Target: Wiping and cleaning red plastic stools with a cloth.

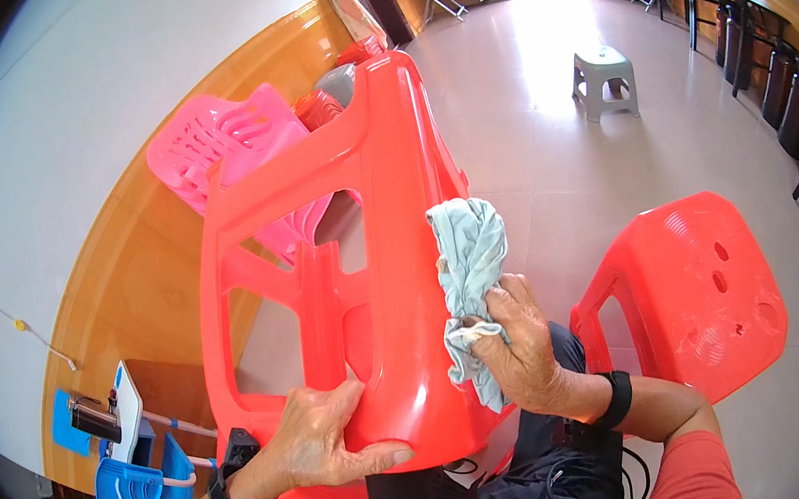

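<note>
A red plastic stool lies tilted on its side before me, its legs pointing up and away. My left hand grips its near end, with the thumb on the outer face. My right hand holds a crumpled pale blue-green cloth against the stool's right side. Part of the cloth and the fingers under it are hidden. A second red plastic stool stands to the right of my right hand; its seat has several holes and looks wet in patches.
Stacked pink plastic chairs stand by the left wall. A grey stool is farther off on the tiled floor. Dark folded chairs line the right wall. A blue plastic chair and a small table are at lower left.
</note>
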`<state>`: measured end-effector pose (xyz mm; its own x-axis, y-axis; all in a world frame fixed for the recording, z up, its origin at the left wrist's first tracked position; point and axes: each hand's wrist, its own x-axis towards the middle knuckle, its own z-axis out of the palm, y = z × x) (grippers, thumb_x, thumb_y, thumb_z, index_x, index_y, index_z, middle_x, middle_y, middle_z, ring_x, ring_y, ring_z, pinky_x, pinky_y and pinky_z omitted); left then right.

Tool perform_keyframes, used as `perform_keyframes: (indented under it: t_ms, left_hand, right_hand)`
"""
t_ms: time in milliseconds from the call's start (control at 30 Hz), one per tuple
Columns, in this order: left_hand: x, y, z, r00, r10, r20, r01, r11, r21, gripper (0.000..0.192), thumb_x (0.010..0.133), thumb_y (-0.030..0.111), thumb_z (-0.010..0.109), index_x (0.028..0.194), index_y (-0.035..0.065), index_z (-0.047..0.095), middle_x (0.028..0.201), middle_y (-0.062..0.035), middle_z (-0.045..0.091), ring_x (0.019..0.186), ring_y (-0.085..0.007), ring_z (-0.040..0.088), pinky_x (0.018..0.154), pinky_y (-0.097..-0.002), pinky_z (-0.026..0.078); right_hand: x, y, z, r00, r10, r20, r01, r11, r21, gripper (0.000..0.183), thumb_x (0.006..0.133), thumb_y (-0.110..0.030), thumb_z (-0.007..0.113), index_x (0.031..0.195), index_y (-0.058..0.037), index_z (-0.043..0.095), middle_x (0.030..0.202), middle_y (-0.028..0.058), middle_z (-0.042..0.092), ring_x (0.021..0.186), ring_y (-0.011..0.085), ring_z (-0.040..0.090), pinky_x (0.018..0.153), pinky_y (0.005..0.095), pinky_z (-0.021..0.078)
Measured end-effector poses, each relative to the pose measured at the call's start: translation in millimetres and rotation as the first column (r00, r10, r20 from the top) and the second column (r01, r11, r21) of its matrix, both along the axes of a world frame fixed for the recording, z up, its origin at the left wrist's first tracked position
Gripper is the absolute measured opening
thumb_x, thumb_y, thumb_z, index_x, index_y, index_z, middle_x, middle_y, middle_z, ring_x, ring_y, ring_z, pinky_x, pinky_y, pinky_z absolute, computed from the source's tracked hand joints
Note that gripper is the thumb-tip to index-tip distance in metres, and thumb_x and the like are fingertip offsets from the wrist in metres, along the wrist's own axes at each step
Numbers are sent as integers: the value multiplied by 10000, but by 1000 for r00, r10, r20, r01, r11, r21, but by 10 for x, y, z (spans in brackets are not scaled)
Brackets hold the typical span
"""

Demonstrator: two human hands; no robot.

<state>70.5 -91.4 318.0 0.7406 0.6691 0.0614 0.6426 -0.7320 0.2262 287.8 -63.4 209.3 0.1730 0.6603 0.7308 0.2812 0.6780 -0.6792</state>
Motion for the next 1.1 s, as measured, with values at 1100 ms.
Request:
perform_keyframes:
  t_ms: [1100]
  left_hand:
    - [-86, -53, -27, 993, 26, 114, -57, 959, 278, 707, 687, 482, 676, 1168, 10, 465, 1095, -194, 528, 981, -364, 533, 799, -408, 439]
  right_hand:
    - [68, -204, 855, 608, -107, 787, -264, 907, 328, 180, 637, -139, 566, 762, -11, 543, 835, 113, 462, 724, 252, 449, 539, 326, 422]
